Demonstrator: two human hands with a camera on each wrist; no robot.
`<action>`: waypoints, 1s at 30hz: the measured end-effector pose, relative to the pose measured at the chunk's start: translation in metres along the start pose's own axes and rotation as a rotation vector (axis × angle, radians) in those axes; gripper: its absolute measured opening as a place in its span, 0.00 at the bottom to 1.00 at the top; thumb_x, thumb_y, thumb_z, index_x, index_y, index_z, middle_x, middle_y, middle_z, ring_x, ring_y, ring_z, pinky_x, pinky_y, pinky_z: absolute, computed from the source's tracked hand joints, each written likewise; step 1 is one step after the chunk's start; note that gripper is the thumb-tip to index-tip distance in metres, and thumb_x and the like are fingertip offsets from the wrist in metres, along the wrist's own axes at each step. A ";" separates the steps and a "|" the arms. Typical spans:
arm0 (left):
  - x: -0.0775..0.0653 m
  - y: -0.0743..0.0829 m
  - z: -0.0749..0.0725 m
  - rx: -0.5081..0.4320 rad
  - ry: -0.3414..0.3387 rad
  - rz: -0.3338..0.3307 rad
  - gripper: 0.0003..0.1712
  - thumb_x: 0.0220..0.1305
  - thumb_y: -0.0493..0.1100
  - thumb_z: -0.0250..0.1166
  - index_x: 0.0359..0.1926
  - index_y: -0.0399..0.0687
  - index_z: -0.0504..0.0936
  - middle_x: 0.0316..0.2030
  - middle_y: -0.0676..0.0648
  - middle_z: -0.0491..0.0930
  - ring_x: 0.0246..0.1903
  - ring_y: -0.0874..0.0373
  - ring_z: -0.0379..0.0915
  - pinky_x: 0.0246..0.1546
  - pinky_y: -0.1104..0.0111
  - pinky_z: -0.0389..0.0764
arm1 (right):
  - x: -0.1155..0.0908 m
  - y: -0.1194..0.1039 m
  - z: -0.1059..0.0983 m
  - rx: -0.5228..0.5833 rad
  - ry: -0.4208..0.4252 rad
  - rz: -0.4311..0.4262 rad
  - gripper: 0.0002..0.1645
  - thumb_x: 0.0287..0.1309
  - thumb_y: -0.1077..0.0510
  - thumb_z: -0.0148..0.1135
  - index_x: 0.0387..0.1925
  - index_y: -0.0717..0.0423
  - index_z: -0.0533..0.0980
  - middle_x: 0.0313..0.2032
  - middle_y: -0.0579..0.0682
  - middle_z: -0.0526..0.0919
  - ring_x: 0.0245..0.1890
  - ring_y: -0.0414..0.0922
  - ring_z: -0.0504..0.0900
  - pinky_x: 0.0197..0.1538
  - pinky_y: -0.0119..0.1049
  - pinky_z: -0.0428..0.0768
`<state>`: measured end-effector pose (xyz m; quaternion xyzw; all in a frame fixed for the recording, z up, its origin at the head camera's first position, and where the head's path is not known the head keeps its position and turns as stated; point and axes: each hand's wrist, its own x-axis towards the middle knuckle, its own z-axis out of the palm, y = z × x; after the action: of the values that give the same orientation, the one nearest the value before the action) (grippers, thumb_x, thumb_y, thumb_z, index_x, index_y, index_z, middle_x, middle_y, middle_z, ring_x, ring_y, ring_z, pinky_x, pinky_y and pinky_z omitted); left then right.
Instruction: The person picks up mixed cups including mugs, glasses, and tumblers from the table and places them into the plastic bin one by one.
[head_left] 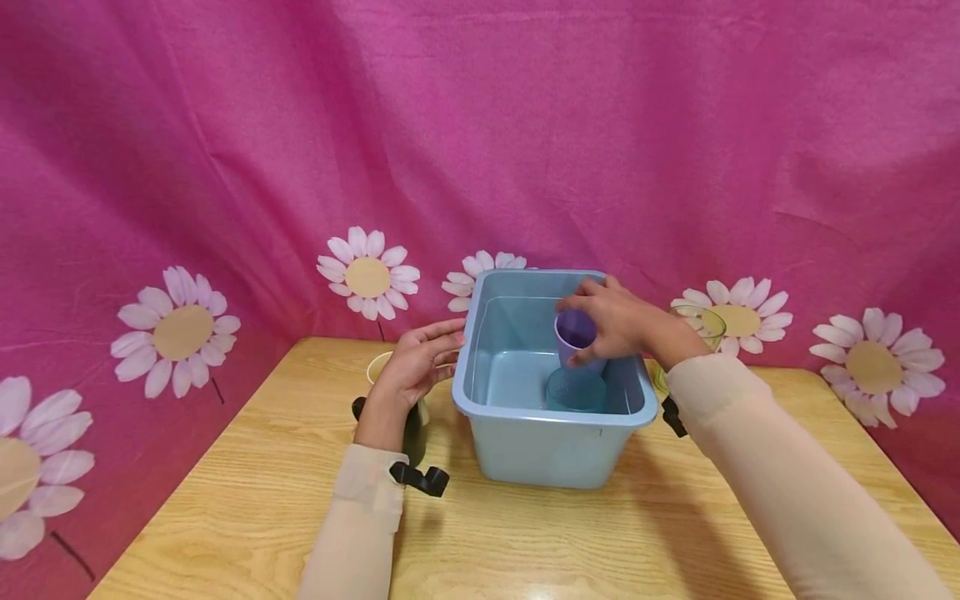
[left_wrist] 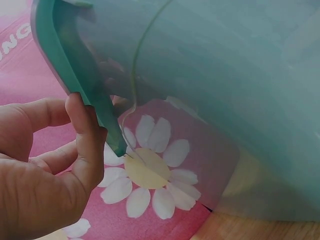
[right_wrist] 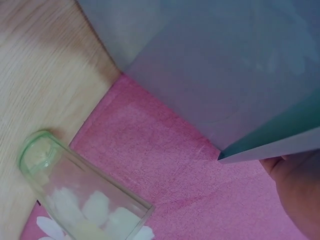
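Observation:
A light blue plastic bin (head_left: 540, 454) stands on the table. My right hand (head_left: 611, 318) reaches over its right side and grips a purple cup (head_left: 574, 335), thumb and fingers around the upper part. Beneath that cup, a teal round container (head_left: 576, 392) sits inside the bin; whether the two touch, I cannot tell. At the bin's left rim is my left hand (head_left: 422, 360), its fingers extended and touching the edge. The left wrist view shows those fingers (left_wrist: 82, 135) against the green-looking rim (left_wrist: 80, 75). In the right wrist view the cup is hidden behind the bin's wall.
Right of the bin stands a clear greenish glass (right_wrist: 85, 185), partly covered by my right arm in the head view. Behind my left wrist are a pale-rimmed cup (head_left: 377, 367) and a dark green object (head_left: 414, 437), mostly hidden. A pink flowered cloth (head_left: 480, 150) hangs behind the wooden table (head_left: 480, 542).

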<state>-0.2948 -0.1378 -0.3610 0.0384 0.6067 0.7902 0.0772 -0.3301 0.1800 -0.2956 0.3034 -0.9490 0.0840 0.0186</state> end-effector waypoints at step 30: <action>0.000 0.000 0.000 0.003 0.026 -0.013 0.23 0.70 0.38 0.67 0.63 0.39 0.80 0.48 0.45 0.86 0.39 0.52 0.84 0.40 0.65 0.85 | 0.003 0.007 0.009 0.006 -0.119 -0.095 0.52 0.37 0.41 0.86 0.66 0.47 0.77 0.64 0.56 0.74 0.63 0.57 0.67 0.58 0.59 0.78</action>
<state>-0.2952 -0.1381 -0.3613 0.0241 0.6090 0.7893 0.0744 -0.3362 0.1819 -0.3052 0.3524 -0.9328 0.0675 -0.0346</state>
